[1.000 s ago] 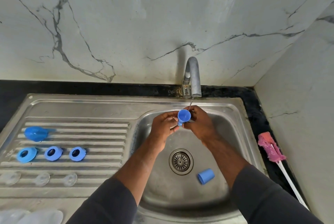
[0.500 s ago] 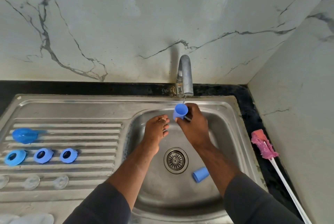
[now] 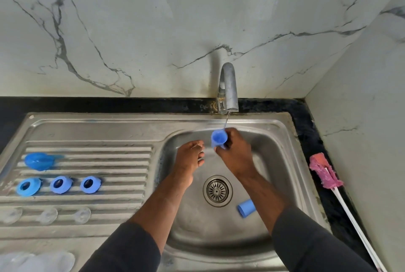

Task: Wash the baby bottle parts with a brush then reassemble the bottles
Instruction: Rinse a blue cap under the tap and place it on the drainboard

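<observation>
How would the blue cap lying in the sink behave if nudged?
The small blue plastic cap lies on its side in the stainless steel sink, so it would probably roll, perhaps toward the metal drain. It looks light and rigid; near running water, possibly slippery.

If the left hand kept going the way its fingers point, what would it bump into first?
Most likely the blue cap that the right hand holds, just beside the fingers of the left hand. Depth is unclear, so it might pass below it.
</observation>
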A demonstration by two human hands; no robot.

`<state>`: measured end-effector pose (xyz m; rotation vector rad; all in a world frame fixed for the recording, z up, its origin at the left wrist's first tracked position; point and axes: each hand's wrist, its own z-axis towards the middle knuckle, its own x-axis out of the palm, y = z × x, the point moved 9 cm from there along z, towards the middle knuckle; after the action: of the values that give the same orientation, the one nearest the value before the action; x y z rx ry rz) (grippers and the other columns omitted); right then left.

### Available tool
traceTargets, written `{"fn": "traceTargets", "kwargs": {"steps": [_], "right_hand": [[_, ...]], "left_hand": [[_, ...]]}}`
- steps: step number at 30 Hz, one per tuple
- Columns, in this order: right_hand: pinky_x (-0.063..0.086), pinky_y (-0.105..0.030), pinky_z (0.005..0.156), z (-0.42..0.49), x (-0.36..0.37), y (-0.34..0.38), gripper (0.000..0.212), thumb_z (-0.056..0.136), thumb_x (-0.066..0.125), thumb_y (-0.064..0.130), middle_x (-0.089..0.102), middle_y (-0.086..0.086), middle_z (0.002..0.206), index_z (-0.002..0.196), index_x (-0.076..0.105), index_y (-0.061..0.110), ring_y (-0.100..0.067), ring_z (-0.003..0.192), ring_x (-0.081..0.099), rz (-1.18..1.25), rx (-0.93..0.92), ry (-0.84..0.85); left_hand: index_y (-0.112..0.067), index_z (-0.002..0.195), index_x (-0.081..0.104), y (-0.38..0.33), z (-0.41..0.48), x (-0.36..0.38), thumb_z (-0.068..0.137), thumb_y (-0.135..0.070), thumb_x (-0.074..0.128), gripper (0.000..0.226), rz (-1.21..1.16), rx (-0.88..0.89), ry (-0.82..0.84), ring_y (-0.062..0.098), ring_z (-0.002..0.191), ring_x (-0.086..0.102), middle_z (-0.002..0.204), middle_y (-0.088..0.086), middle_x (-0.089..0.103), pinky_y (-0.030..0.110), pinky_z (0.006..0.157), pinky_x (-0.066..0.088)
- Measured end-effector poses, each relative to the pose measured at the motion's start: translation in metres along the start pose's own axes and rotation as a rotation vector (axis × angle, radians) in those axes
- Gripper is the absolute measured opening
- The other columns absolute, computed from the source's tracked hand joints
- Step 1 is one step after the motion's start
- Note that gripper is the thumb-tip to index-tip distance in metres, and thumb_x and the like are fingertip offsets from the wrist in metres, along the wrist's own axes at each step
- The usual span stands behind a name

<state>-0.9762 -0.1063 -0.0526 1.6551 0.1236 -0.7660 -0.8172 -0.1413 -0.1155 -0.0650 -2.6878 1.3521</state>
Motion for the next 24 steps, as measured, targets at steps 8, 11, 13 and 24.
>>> {"fn": "traceTargets", "kwargs": {"steps": [8,11,13,24], "right_hand": [[0.051,-0.022,0.073,-0.001,-0.003,0.003,0.037,0.076,0.079,0.011,0.069,0.013,0.091,0.103,0.059,0.027,-0.004,0.083,0.065,0.026,-0.001,-0.004],[0.051,-0.017,0.075,-0.003,-0.012,0.008,0.039,0.077,0.078,0.004,0.070,0.014,0.092,0.102,0.058,0.026,-0.002,0.085,0.065,0.143,-0.027,-0.087],[0.049,-0.014,0.074,0.003,-0.009,0.010,0.039,0.076,0.079,0.004,0.069,0.014,0.092,0.104,0.059,0.023,0.001,0.083,0.064,0.161,-0.035,-0.055],[0.055,-0.028,0.081,-0.004,0.003,-0.025,0.036,0.075,0.083,0.018,0.072,0.008,0.096,0.105,0.064,0.023,-0.009,0.089,0.069,0.122,0.153,0.106]], "left_hand": [[-0.012,0.118,0.065,0.011,-0.007,0.006,0.101,-0.019,0.055,0.021,-0.011,-0.086,0.041,0.023,0.100,0.067,0.108,0.006,0.073,0.037,0.089,0.055],[-0.013,0.115,0.066,0.010,-0.005,0.010,0.102,-0.021,0.051,0.022,-0.030,-0.100,0.060,0.023,0.103,0.069,0.111,0.007,0.074,0.035,0.087,0.057],[-0.012,0.113,0.068,0.010,-0.004,0.012,0.103,-0.024,0.051,0.023,-0.057,-0.102,0.063,0.025,0.104,0.070,0.110,0.008,0.075,0.037,0.088,0.058],[-0.006,0.121,0.063,0.020,-0.017,0.035,0.104,-0.036,0.050,0.037,-0.158,-0.156,0.191,0.026,0.091,0.072,0.109,0.015,0.072,0.042,0.081,0.061]]}}
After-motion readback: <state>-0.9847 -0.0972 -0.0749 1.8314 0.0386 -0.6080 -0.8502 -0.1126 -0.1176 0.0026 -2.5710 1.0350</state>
